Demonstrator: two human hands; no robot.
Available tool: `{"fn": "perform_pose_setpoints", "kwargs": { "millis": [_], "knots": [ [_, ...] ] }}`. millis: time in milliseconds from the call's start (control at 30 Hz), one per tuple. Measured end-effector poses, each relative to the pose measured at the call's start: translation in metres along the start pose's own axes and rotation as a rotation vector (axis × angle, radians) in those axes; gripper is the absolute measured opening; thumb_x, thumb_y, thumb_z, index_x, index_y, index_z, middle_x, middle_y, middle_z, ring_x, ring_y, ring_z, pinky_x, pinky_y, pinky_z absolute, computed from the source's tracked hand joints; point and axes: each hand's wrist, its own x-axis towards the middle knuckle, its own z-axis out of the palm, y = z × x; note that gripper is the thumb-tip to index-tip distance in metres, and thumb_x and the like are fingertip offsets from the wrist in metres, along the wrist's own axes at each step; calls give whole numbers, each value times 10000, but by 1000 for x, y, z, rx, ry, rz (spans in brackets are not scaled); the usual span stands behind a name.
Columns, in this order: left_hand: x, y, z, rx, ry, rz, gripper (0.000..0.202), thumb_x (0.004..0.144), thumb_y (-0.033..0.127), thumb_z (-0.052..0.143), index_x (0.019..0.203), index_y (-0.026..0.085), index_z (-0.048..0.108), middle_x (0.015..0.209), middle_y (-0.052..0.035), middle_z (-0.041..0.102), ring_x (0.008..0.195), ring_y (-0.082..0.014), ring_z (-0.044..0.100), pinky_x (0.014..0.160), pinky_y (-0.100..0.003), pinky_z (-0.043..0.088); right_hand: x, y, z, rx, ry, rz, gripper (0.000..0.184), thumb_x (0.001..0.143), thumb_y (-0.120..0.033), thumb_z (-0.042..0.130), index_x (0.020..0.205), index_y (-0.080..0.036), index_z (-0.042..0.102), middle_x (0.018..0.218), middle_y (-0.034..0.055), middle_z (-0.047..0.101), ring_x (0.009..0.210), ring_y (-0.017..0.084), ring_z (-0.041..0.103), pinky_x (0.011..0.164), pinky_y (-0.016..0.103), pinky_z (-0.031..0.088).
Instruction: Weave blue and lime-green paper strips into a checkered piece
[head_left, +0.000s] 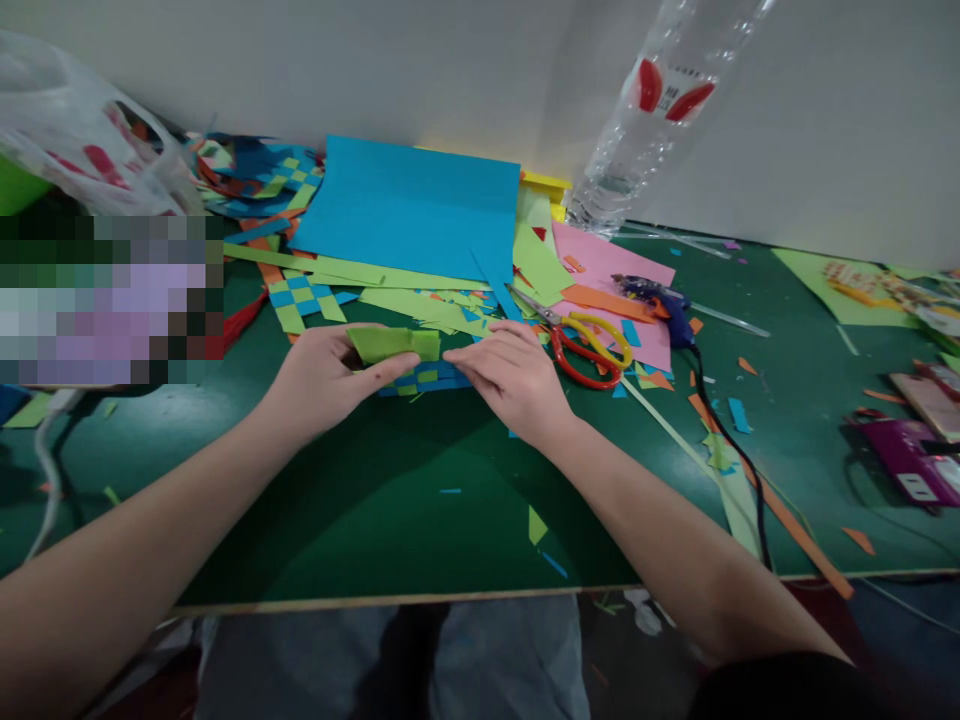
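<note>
Carefully, a person's left hand (319,375) pinches a folded green paper (386,346) above a dark green counter (420,530), thumb in front and fingers clamped behind; the right hand (521,378) reaches in at the paper's three o'clock end, its fingers close together and their tips just beside the fold; a blue-and-green woven band (427,378) shows beneath, and whether the right fingers grip it, one cannot tell.

Around the hands, taken as the clock's centre, a blue sheet (416,205) lies at twelve; a woven lattice (304,300) rests at ten, with a plastic bag (90,130) farther out that way; a clear bottle (645,120) stands between one and two; scissors (589,348) with red and yellow handles lie at three, a dark blue glue gun (671,312) just past them; a green scrap (537,525) sits at five.
</note>
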Motion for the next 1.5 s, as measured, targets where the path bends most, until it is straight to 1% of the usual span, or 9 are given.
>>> {"fn": "perform_pose_setpoints", "kwargs": {
  "millis": [133, 367, 433, 567, 800, 1000, 1167, 1333, 1500],
  "knots": [
    [-1, 0, 0, 14, 22, 28, 277, 730, 447, 733, 834, 198, 795, 805, -55, 778, 750, -251, 700, 626, -339, 561, 1, 0, -1, -2, -11, -12, 229, 1001, -161, 509, 1010, -201, 735, 963, 15, 795, 873, 147, 716, 979, 359, 477],
    [-1, -3, -1, -24, 16, 48, 232, 772, 430, 730, 816, 209, 783, 715, -19, 734, 653, -192, 646, 562, -279, 492, -1, 0, 0, -26, 8, 15, 212, 1000, -181, 518, 1018, -212, 727, 948, 10, 793, 891, 141, 718, 983, 350, 470],
    [-1, -8, -1, -98, 40, 35, 237, 822, 436, 704, 859, 215, 782, 740, -20, 726, 671, -179, 640, 583, -275, 485, -1, 0, 0, -37, 16, 43, 204, 995, -186, 520, 997, -207, 722, 933, 17, 791, 890, 148, 720, 987, 356, 467],
    [1, -12, -1, -453, 45, 1, 238, 905, 398, 621, 1004, 256, 785, 1002, -43, 740, 883, -206, 674, 764, -324, 540, 0, -1, -1, -50, -10, 100, 213, 985, -192, 503, 935, -220, 709, 916, 16, 789, 868, 159, 719, 979, 371, 472],
    [6, -4, 2, -718, 26, -193, 343, 744, 116, 538, 952, 214, 791, 987, -47, 750, 878, -199, 672, 700, -279, 563, 0, -1, 0, -51, 9, 88, 198, 965, -176, 506, 922, -211, 696, 890, 21, 780, 857, 161, 715, 984, 367, 470],
    [8, -3, 5, -750, 6, -372, 265, 653, 105, 616, 855, 172, 775, 823, -66, 739, 861, -258, 692, 777, -407, 597, -1, 0, -1, -52, -30, 117, 202, 968, -187, 498, 920, -223, 690, 901, 17, 782, 866, 164, 716, 992, 369, 461],
    [7, -4, 6, -741, 8, -383, 224, 639, 132, 657, 830, 176, 766, 865, -73, 747, 951, -293, 697, 883, -484, 577, 0, -1, -1, -57, -17, 100, 199, 960, -181, 501, 920, -218, 692, 895, 17, 782, 859, 165, 717, 985, 370, 466],
    [8, -8, 3, -753, -24, -312, 227, 678, 145, 644, 866, 179, 767, 924, -68, 746, 919, -248, 687, 784, -377, 589, -1, 1, 0, -73, 21, 135, 196, 953, -174, 513, 911, -214, 701, 916, 25, 791, 847, 167, 719, 968, 375, 476],
    [9, -9, 6, -743, 2, -342, 98, 709, 154, 700, 797, 185, 730, 885, -40, 724, 863, -177, 663, 832, -318, 545, -2, 4, 0, -85, 86, 187, 188, 938, -159, 529, 942, -207, 710, 910, 31, 790, 824, 170, 721, 951, 376, 491]
  ]
}}
